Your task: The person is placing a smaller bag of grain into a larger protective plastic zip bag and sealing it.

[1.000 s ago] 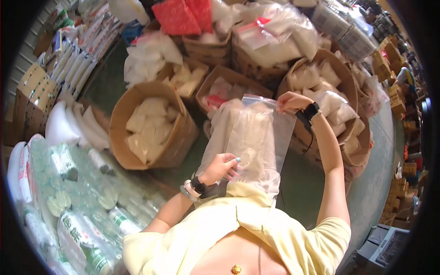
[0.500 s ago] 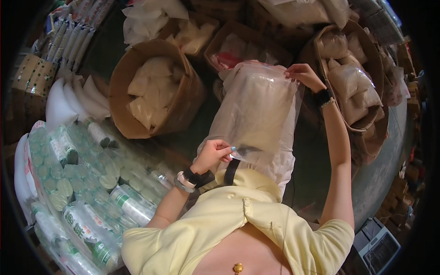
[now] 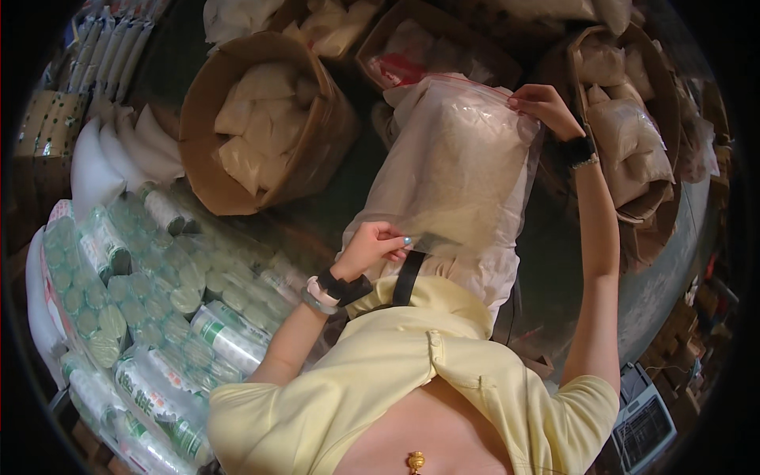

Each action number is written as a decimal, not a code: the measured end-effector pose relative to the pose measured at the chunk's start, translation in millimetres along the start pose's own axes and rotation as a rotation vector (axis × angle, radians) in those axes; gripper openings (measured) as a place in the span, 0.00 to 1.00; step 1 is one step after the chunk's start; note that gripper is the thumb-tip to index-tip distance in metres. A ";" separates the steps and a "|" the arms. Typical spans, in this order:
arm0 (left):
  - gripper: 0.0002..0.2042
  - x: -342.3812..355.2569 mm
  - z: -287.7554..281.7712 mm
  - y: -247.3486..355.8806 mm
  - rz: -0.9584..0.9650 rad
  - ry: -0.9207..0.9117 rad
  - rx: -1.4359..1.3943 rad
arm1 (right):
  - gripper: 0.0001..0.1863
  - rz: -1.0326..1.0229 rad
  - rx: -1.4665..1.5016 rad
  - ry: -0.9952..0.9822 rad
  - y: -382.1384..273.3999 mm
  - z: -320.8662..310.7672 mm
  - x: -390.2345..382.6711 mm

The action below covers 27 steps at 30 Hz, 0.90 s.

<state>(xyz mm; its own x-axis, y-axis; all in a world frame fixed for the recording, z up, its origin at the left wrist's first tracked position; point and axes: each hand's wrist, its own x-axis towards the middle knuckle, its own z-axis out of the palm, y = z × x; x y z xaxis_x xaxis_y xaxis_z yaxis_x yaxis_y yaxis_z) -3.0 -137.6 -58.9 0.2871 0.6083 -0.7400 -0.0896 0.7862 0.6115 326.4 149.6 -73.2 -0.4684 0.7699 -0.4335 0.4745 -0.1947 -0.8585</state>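
A large clear plastic zip bag, with a red strip along its far edge, is stretched over my lap. My left hand is closed in a pinch on the bag's near left edge, thumb against fingers. At the far right corner, by the red strip, my right hand pinches the plastic with its arm reaching out. Pale cloth shows under the film. Whether anything lies inside the bag, I cannot tell.
Left of the bag stands an open cardboard box of filled pale bags. Another such box is at the right, with a red-marked one beyond. Wrapped green-and-white cylindrical packs lie along my left side. A grey device sits low right.
The view has shifted slightly, so the boxes sit higher in the picture. My right hand is a little farther out and to the right; both hands keep their pinches on the bag.
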 end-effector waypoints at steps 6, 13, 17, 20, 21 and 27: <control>0.09 -2.9 -0.8 4.9 -0.031 0.011 0.043 | 0.07 -0.032 -0.012 0.013 -0.4 3.3 -4.5; 0.09 1.8 -4.0 -5.5 -0.042 -0.015 -0.009 | 0.08 -0.071 -0.034 0.012 9.3 2.3 -1.4; 0.09 3.6 -6.6 -11.1 -0.044 0.002 -0.031 | 0.08 -0.071 -0.054 0.012 15.1 -0.9 -0.8; 0.09 3.7 -8.2 -13.5 -0.051 0.015 -0.010 | 0.08 -0.089 -0.013 0.017 18.6 0.6 -0.4; 0.09 2.7 -8.0 -15.4 -0.054 0.015 -0.008 | 0.08 -0.088 -0.011 0.017 20.6 1.6 -1.6; 0.09 10.0 -9.9 -18.7 -0.124 0.058 -0.009 | 0.07 -0.092 -0.084 0.016 22.5 0.5 0.2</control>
<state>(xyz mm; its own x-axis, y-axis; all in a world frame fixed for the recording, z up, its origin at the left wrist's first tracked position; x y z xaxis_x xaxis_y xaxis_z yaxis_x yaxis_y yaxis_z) -7.9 -145.1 -80.6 0.2412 0.5114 -0.8248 -0.0653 0.8565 0.5120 336.6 145.0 -92.7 -0.5009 0.7920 -0.3490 0.4909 -0.0722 -0.8682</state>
